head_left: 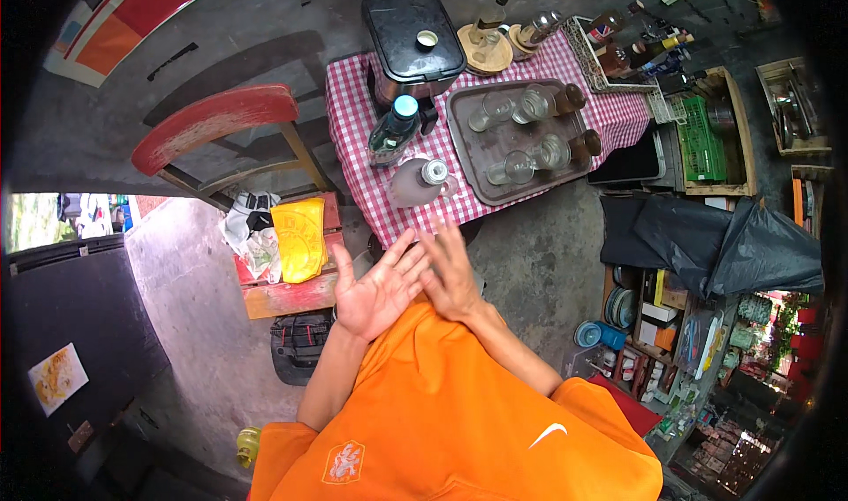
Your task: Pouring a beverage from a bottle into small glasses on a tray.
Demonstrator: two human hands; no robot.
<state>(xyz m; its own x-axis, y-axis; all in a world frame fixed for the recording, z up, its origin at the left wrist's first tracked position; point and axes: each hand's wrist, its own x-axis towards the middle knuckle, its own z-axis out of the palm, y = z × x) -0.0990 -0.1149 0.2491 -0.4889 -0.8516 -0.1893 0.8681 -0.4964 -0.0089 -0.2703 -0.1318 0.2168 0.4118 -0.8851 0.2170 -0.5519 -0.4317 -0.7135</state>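
My left hand (371, 296) is palm up with its fingers spread, in front of my orange shirt. Beside it is my right hand (454, 278), fingers stretched out; it overlaps the left fingertips, and I cannot tell if they touch. Both hands hold nothing. Just beyond them, at the near edge of a table with a red-and-white checked cloth (353, 126), stands a glass jug (412, 186) with cloudy contents. A dark bottle with a blue cap (394, 134) is behind the jug. To the right, a brown tray (471, 150) bears several glasses (533, 105), some upside down.
A black-lidded box (411, 33) stands at the table's back. Right of it are a wooden board (484, 57) and a wire basket (590, 64) near several bottles. At left, a red chair (287, 300) holds a yellow cloth (300, 241). Shelves (649, 324) line the right.
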